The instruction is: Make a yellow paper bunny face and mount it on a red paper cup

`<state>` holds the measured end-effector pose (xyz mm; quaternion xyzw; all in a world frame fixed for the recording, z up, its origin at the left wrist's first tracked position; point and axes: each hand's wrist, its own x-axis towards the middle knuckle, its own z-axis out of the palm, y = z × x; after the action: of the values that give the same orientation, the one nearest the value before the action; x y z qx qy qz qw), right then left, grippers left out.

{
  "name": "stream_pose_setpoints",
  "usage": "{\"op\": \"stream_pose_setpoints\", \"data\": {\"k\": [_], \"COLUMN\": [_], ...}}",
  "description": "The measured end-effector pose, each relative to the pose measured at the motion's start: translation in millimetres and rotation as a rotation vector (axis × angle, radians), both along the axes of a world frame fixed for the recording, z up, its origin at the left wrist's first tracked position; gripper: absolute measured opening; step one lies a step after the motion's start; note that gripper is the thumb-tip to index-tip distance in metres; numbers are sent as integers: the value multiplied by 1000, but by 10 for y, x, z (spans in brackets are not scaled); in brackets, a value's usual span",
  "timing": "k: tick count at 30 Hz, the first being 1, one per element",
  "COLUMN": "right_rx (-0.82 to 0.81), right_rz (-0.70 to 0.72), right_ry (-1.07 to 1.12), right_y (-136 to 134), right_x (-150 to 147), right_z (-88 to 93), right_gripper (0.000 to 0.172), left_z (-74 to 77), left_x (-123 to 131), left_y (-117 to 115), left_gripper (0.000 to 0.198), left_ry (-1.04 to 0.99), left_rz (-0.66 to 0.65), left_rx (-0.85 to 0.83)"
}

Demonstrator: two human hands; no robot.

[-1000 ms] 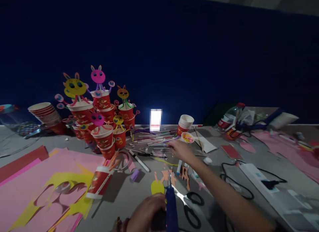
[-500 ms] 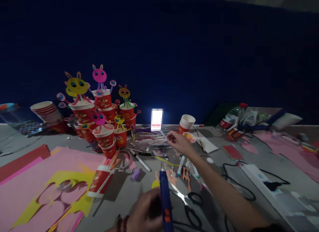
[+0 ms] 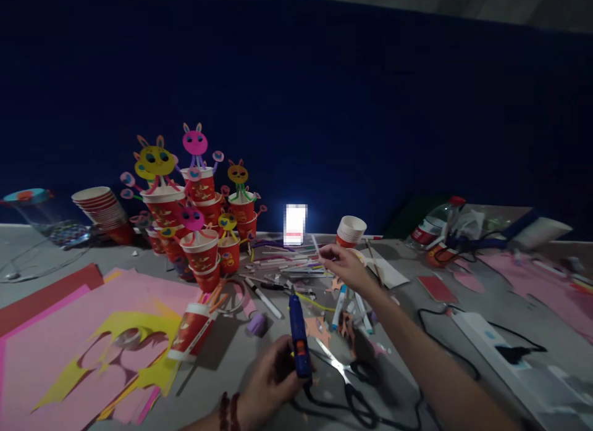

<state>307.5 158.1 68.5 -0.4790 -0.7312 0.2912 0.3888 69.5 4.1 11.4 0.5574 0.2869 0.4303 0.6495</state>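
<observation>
My left hand (image 3: 271,381) is closed round a blue glue gun (image 3: 298,335), nozzle pointing away from me, low in the middle. My right hand (image 3: 345,265) reaches over the table and pinches a thin pale straw (image 3: 315,243) lifted just above a scattered pile of straws and sticks (image 3: 285,264). Black scissors (image 3: 352,388) lie on the grey table between my arms. Markers (image 3: 340,304) and small orange cut-outs (image 3: 319,327) lie below the right hand.
Red paper cups with pink and yellow animal faces (image 3: 194,196) stand at the back left, beside a cup stack (image 3: 104,212). A tipped cup (image 3: 192,332) lies on pink and yellow paper sheets (image 3: 83,351). A lit phone (image 3: 295,224), a cup stack (image 3: 349,230), a bottle (image 3: 433,227) and a power strip (image 3: 491,341) are around.
My right hand has come up off the straw pile with one straw pinched. My left hand has raised the glue gun further into view. The view has shifted slightly.
</observation>
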Motion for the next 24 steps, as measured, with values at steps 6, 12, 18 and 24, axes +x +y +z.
{"op": "stream_pose_setpoints", "data": {"k": [6,12,18,24], "right_rx": [40,90,123,120], "right_rz": [28,100,114,178], "right_ry": [-201,-372,-403,-357], "right_y": [68,128,66,65], "right_x": [-113,-254,-290,-330], "right_z": [-83,-117,-83,-31], "right_gripper": [19,21,23,18], "left_z": [5,-37,-64,-54], "left_x": [-9,-13,-2,-29], "left_y": [19,14,24,38], "left_gripper": [48,46,43,47], "left_ry": [12,-12,-29,-18], "left_rz": [6,28,70,52], "left_rx": [6,-18,-59,4]}}
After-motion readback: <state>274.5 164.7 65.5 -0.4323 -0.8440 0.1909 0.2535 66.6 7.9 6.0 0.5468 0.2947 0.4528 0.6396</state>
